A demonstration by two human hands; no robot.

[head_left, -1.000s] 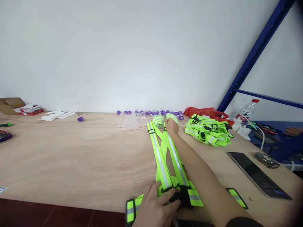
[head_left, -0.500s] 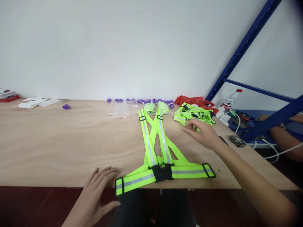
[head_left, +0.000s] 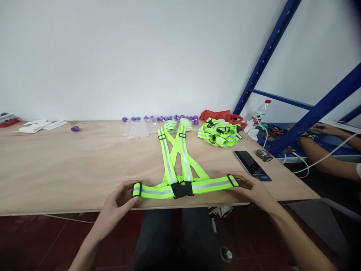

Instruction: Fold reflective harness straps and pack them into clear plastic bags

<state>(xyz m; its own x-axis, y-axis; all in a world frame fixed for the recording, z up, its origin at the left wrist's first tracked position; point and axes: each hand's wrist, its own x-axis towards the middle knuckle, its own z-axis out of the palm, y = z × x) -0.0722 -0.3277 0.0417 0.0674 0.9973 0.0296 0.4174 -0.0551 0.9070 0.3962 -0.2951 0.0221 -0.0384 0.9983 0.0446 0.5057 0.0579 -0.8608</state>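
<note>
A neon-yellow reflective vest (head_left: 184,158) of elastic straps lies spread near the table's front edge, its shoulder straps crossing toward the wall. A black buckle (head_left: 182,189) joins the waist strap in the middle. My left hand (head_left: 120,197) grips the strap's left end by its black slider (head_left: 136,189), thumb in front and fingers behind. At the opposite end, my right hand (head_left: 251,188) pinches the strap beside the other slider (head_left: 233,180).
Behind lie a heap of similar vests (head_left: 220,132), a red bag (head_left: 218,114), clear plastic bags (head_left: 138,129) and several purple rolls (head_left: 180,118). A phone (head_left: 252,165) lies to the right. A blue metal frame (head_left: 267,56) stands there, a co-worker's arm (head_left: 324,154) beyond it.
My right hand has come from near the heap to the waist strap's right end. My left hand has closed on its left end. The strap is straighter, and the view has shifted.
</note>
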